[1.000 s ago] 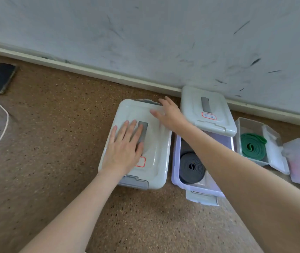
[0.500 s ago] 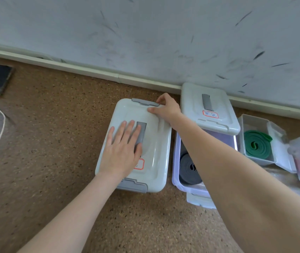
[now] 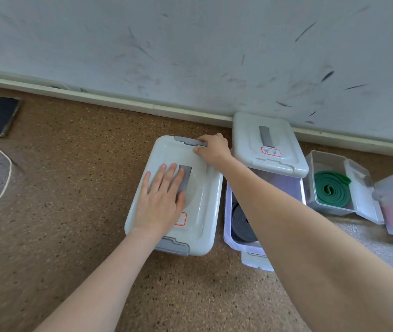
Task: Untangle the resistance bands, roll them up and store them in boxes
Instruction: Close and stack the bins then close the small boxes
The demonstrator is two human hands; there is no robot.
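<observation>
Beside the lidded box (image 3: 200, 188), three boxes hold rolled bands, unlidded; left hand (image 3: 160, 202) presses flat, right hand (image 3: 212, 147) pinches its latch (image 3: 189, 140).

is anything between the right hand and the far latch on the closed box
Nothing visible. The right hand is already on the far latch of the closed box, fingers curled over it, while the left hand presses flat on the lid.
</observation>
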